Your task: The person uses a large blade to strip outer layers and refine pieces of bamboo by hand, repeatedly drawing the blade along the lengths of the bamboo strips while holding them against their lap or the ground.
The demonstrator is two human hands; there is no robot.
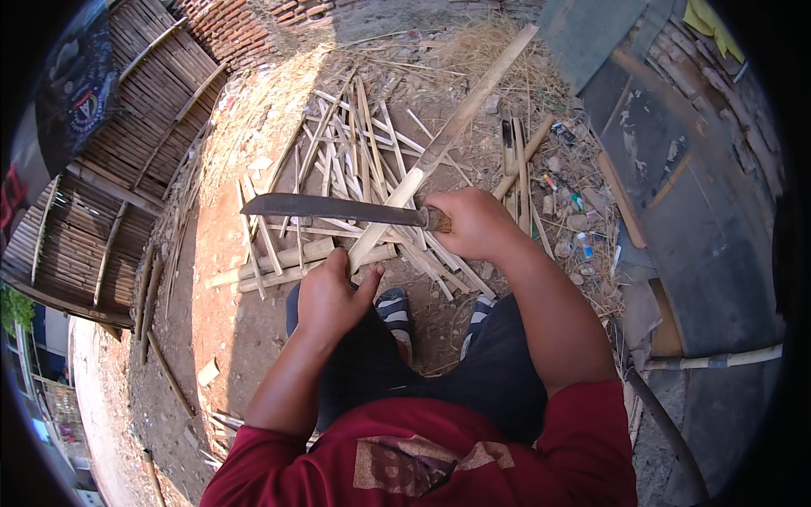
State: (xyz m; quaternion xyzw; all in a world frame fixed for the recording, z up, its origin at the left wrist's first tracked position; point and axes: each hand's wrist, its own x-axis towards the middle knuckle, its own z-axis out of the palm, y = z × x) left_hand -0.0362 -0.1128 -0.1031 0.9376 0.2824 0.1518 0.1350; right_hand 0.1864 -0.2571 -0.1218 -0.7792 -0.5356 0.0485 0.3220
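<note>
My right hand [479, 224] is wrapped around the wooden handle of a machete [329, 208]. The long dark blade points left and lies across a pale split bamboo slat [483, 95]. That slat slants from far right down toward my lap. Its near end sits between the thumb and fingers of my left hand [329, 294], which is closed on it, though some fingers are hidden. Beneath the blade and slat, a loose pile of thin bamboo strips [365, 148] covers the ground.
Thicker bamboo pieces [308, 252] lie before my knees. A bamboo-slat wall [160, 101] stands at left, a brick wall [245, 34] at the back. Dark sheets [701, 245] lean at right, near a pole [718, 361] and scattered litter [583, 245]. My sandalled feet [394, 311] are below.
</note>
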